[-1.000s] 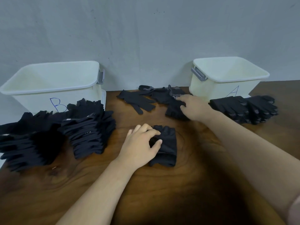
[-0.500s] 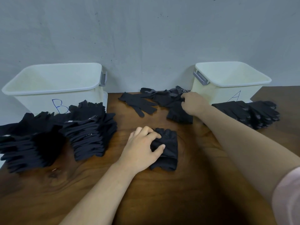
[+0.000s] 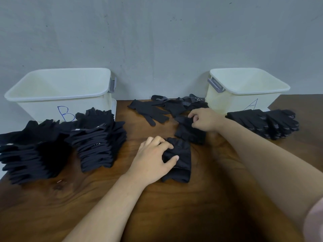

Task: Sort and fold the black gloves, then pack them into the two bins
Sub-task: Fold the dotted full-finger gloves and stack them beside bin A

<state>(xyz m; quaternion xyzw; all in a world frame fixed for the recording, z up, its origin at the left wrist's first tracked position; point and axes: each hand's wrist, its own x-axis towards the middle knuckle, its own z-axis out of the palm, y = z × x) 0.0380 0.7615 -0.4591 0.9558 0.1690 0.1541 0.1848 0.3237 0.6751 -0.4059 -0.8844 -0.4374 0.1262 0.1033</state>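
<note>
Two hands are busy on the table (image 3: 174, 212). The left hand (image 3: 152, 159) rests on a folded glove (image 3: 183, 165). Its fingers (image 3: 157, 142) curl over the top edge and the thumb presses on the cloth, so it holds this glove down.

The right hand (image 3: 205, 119) is just behind the folded glove and a bit to the right. It pinches the far end of a second glove (image 3: 189, 135). This glove lies long-ways from the right hand toward the folded glove, very near it. The right hand is nearer (the left is taken). I see nothing between the two gloves.

Further behind the folded glove lie loose gloves (image 3: 148, 110). Left of it are a plain stack (image 3: 99, 142) and bin B (image 3: 43, 105). Right of it are a dotted stack (image 3: 262, 123) and bin A (image 3: 232, 102). No gloves show inside the bins.
</note>
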